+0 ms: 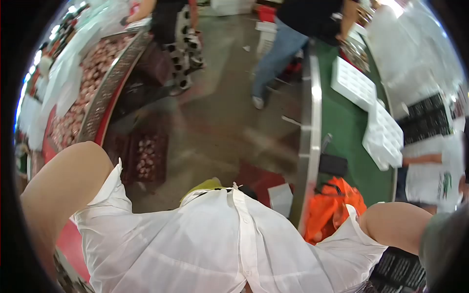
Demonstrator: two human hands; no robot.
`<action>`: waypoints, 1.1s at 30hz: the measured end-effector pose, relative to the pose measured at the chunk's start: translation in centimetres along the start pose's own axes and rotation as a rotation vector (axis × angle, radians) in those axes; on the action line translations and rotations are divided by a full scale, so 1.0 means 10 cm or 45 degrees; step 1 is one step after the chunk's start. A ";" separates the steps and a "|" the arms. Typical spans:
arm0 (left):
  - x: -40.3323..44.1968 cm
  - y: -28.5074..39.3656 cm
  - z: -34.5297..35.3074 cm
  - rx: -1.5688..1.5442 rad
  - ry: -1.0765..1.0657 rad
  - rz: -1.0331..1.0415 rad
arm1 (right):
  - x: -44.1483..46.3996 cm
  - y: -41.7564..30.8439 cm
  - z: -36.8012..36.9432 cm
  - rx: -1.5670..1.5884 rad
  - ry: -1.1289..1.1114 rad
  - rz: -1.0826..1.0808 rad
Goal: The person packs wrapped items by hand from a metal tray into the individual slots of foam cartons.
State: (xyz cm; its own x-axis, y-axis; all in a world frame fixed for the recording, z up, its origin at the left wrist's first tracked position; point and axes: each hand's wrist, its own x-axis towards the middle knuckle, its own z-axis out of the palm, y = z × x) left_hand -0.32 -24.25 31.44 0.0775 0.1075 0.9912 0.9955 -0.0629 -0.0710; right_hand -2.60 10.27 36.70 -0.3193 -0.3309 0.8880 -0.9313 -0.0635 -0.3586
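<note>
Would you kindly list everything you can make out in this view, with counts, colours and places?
Round produce: many, pinkish, long bin at left
Floor crate: one, dark, left of centre, holding similar produce
Work surface: one, green, right
Moulded trays: two, white, on the work surface
Dark case: one, black, near the orange bag
Orange bag: one, orange, beside the right sleeve
Crates: count unclear, black, far right and lower right
Plastic sheeting: count unclear, whitish, upper right
Other people: at least three, mixed clothing, top and right
Own shirt: one, white, bottom centre
Own arms: two, bare, both sides
Own hands: out of view
</note>
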 end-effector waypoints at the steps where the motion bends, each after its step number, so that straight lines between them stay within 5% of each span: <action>1: 0.00 0.00 -0.12 0.057 0.000 -0.004 | 0.12 0.12 0.09 0.014 -0.052 -0.059; 14: -0.16 0.52 -1.22 0.789 -0.027 0.030 | 1.10 1.56 1.64 0.406 -0.303 -0.499; 33: -0.37 0.64 -1.37 2.195 -0.097 0.095 | 2.23 3.48 4.15 1.159 -0.339 -0.810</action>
State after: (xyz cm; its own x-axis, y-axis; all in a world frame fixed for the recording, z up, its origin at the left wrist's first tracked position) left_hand 4.98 -38.63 28.83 0.0745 0.2002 0.9769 -0.1064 0.9756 -0.1918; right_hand -34.83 -38.42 32.03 0.3133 -0.1766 0.9331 -0.4039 -0.9141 -0.0374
